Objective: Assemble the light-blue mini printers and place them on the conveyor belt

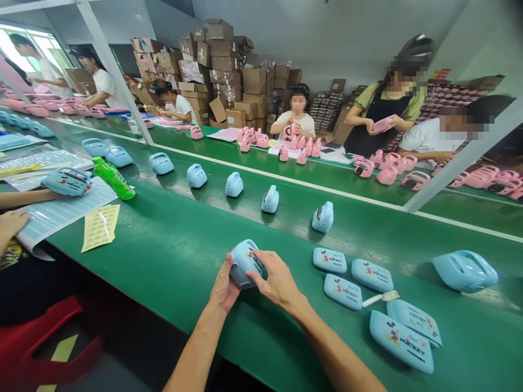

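A light blue plastic case [244, 262] with a cartoon mouse print rests on the green conveyor belt [171, 250]. My left hand [224, 287] grips its near left side. My right hand [275, 282] presses on its right side with fingers curled. Several flat blue printed covers [342, 291] lie to the right, beside a small strip tool [381, 298]. A larger blue case [464, 270] lies at far right.
A row of blue cases [233, 184] runs along the belt. A green bottle [114, 177], sticker sheets [100, 227] and a neighbour's arm holding a blue case [67, 181] are at left. Workers handle pink cases [387, 174] across the belt. Cardboard boxes [229, 71] stack behind.
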A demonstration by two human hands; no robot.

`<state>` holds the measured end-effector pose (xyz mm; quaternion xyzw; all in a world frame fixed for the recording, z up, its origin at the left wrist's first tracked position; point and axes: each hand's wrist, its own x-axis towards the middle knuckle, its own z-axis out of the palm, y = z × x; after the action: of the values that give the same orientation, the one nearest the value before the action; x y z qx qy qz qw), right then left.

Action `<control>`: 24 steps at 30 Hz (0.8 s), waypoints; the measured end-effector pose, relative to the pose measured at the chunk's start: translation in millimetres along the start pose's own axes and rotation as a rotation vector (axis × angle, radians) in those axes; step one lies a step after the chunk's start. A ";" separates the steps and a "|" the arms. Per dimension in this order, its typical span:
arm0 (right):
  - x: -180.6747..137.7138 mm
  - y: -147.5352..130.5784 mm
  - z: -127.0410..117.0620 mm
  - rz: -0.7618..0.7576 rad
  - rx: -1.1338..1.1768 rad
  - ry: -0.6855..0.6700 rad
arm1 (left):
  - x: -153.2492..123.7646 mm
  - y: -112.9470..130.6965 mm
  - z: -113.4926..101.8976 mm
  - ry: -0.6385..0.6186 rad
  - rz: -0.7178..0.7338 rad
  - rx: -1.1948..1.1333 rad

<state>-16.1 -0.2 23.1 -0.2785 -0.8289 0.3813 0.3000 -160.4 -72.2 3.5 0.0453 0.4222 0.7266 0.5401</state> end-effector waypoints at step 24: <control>6.6 22.0 -11.7 -0.204 0.225 -0.159 | -8.8 14.8 3.7 0.010 -0.203 0.029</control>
<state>-7.0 22.0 13.6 -0.1267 -0.8260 0.4602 0.2999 -165.9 -78.2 19.1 0.0066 0.4377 0.6623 0.6081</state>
